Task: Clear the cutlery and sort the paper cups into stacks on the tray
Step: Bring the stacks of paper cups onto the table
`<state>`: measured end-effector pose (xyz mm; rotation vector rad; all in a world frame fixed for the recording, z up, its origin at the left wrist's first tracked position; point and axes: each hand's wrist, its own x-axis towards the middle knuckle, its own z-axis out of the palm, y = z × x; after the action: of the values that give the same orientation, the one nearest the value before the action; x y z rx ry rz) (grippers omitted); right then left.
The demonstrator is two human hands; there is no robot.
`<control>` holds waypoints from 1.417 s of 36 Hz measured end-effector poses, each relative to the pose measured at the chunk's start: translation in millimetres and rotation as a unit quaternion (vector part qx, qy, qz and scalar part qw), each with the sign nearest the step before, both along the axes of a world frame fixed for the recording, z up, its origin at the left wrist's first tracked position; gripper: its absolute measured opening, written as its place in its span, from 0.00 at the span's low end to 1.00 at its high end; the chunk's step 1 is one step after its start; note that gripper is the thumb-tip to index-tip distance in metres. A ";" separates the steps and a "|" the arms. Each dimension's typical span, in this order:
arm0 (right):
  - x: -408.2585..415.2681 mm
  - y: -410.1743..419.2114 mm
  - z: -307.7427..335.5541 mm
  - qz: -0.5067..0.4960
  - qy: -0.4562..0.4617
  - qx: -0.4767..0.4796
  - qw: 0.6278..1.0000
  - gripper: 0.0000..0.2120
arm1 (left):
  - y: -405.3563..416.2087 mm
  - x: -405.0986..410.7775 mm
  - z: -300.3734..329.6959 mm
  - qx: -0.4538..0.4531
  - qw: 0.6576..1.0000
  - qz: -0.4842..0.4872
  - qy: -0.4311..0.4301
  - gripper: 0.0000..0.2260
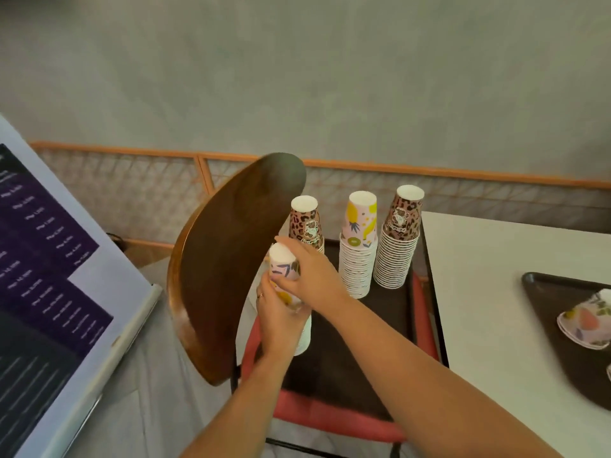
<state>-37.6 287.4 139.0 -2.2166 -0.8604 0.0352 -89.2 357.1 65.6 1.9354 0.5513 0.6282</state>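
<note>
Paper cups stand upside down in four stacks on a dark tray (370, 328) that sits on the red seat of a chair (330, 414). From my remote view, both of the person's arms reach in from six o'clock toward the stack at nine o'clock on the tray. The left hand (277, 312) wraps around the middle of this near-left stack (302, 332), fingers curled on its side; a ring shows on one finger. The right hand (307, 269) clamps on a floral cup (281, 264) at the very top of the same stack, thumb and fingers curled around it. I cannot tell whether that cup is fully seated or slightly lifted.

At eleven o'clock on the tray, just behind the hands, stands a leopard-print stack (305, 223), partly hidden by the right hand. At twelve o'clock is a fruit-print stack (358, 246), and just beside it at one o'clock a second leopard-print stack (400, 236); these two nearly touch.

The chair's curved wooden backrest (228, 259) rises at nine o'clock of the tray. A white table (502, 292) lies at three o'clock and carries a second dark tray (562, 332) with a floral cup lying on its side (585, 322). A sign board with purple panels (49, 276) leans at the far left.
</note>
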 end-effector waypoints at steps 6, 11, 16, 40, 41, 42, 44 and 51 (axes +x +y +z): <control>1.0 -7.9 -14.4 -0.021 0.010 0.097 0.995 0.31 | -0.3 2.6 -22.5 0.001 0.999 -0.024 -0.027 0.43; 6.2 -12.9 -21.9 -0.032 0.006 0.121 0.992 0.32 | -1.1 0.4 -44.3 -0.024 0.999 -0.018 -0.020 0.45; 11.6 -21.8 -23.9 -0.060 0.017 0.147 0.987 0.33 | 2.4 3.7 -65.4 -0.038 0.998 -0.043 0.039 0.47; -22.2 -128.0 23.9 -0.169 0.006 0.249 0.954 0.30 | -85.4 2.4 -23.5 -0.036 0.989 -0.118 0.078 0.38; -24.6 -139.7 27.9 -0.174 0.004 0.248 0.953 0.30 | -97.8 1.8 -18.7 -0.038 0.988 -0.125 0.078 0.38; -26.9 -151.5 31.3 -0.179 0.002 0.244 0.953 0.30 | -111.0 1.0 -13.2 -0.047 0.987 -0.133 0.075 0.38; -31.9 -175.3 37.2 -0.193 -0.008 0.236 0.952 0.31 | -137.6 -0.7 -4.1 -0.054 0.985 -0.149 0.070 0.37; -51.9 -269.1 54.6 -0.238 -0.023 0.245 0.940 0.31 | -238.9 -2.0 19.6 -0.114 0.962 -0.243 0.036 0.43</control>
<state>-89.5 18.3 193.5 -1.8915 -0.2875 -0.4198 -91.2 118.2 85.2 1.7840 0.1650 0.1713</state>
